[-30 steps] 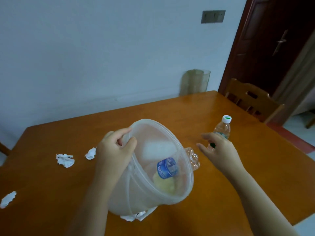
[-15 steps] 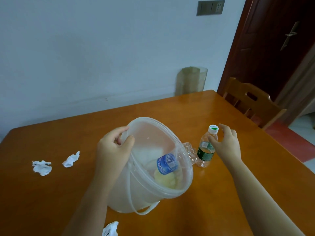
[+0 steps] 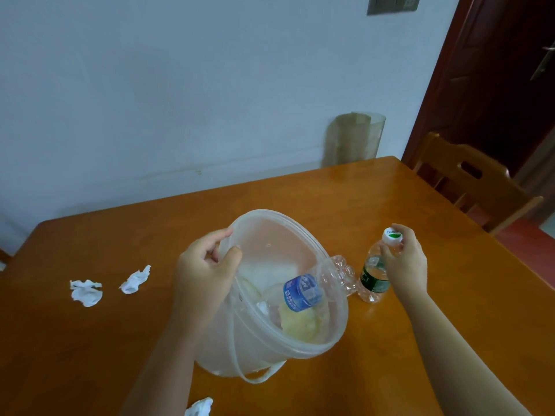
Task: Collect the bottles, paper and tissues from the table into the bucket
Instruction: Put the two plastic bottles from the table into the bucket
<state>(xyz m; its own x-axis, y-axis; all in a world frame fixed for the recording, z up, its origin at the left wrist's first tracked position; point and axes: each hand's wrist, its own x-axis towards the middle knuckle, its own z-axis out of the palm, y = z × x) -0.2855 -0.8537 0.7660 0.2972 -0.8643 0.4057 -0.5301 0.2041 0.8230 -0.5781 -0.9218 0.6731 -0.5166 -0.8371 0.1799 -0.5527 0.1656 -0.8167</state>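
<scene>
— What is the biggest thing in play, and how is it held?

— The bucket, thin translucent plastic, tilted with its mouth toward the right hand. The left hand has its grip pinched on the near rim, thumb inside. It looks light and a bit flexible, so the rim is the sensible hold.

— What is inside?

— Below that grip lie a blue-labelled bottle and a yellowish crumpled wad, probably paper.

— And the next bottle?

— The green-labelled bottle stands upright on the desk, just right of the bucket. The right hand has its grip closing around the neck under the white cap; full contact I cannot tell. It seems nearly empty: light, thin-walled, slippery.

— Smaller bits?

— Tissues lie well left of the left grip.
</scene>
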